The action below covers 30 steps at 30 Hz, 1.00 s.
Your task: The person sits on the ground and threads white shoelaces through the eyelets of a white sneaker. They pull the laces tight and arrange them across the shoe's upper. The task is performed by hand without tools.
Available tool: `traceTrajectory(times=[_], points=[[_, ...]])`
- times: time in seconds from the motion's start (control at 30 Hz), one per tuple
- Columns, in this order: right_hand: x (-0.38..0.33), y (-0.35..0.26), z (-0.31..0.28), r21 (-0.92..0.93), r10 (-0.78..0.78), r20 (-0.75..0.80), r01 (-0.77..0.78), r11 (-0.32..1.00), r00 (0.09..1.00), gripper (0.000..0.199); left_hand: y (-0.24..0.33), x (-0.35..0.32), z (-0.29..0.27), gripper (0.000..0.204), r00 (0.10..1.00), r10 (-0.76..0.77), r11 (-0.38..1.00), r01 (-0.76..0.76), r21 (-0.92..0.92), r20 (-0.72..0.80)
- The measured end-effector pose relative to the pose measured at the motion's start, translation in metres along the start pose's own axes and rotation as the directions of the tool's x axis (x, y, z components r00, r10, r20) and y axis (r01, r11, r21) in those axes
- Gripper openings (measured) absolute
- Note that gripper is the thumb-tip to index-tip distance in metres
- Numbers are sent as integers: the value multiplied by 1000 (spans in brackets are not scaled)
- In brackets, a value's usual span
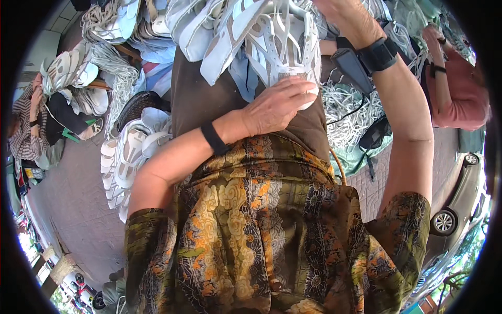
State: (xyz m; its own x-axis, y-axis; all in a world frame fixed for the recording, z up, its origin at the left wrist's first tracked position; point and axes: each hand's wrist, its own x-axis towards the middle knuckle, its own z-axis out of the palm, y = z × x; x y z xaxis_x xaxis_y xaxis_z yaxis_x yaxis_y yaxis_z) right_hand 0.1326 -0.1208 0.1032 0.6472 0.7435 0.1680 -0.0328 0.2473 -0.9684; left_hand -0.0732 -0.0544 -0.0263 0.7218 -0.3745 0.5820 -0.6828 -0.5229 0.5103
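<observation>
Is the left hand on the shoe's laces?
No: the left hand lies across the toe of the white shoe, below its laces in the picture.

At top centre, a person's bare left hand (282, 103), with a black wristband (213, 138), lies across the toe of a pale grey-and-white laced shoe upper (261, 46). The upper edge cuts off the bare right hand (332, 7). Right of centre, flat white laces (349, 112) lie heaped.

At lower centre of the frame the shirt (272, 225) is olive and black with golden and orange floral bands, the trousers (193, 99) above are brown, the shoe upper (269, 52) is white with greyish parts, and the co-worker's garment (463, 104) at far right is pink.
</observation>
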Motion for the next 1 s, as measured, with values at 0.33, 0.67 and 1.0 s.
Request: traceTrajectory(times=[0.33,0.67,1.0], points=[[-49,58,-46,-314,-8,-198,-56,948,980,29,-25,4,-30,19,915,-284,931,335,148,-286],[-60,71,-17,-655,-339,-243,105,749,909,26,-22,21,-39,10,951,-289,897,309,316,-109],[-59,103,-15,-945,-693,-37,200,259,720,19,-8,23,-41,11,817,-575,794,569,-212,42]])
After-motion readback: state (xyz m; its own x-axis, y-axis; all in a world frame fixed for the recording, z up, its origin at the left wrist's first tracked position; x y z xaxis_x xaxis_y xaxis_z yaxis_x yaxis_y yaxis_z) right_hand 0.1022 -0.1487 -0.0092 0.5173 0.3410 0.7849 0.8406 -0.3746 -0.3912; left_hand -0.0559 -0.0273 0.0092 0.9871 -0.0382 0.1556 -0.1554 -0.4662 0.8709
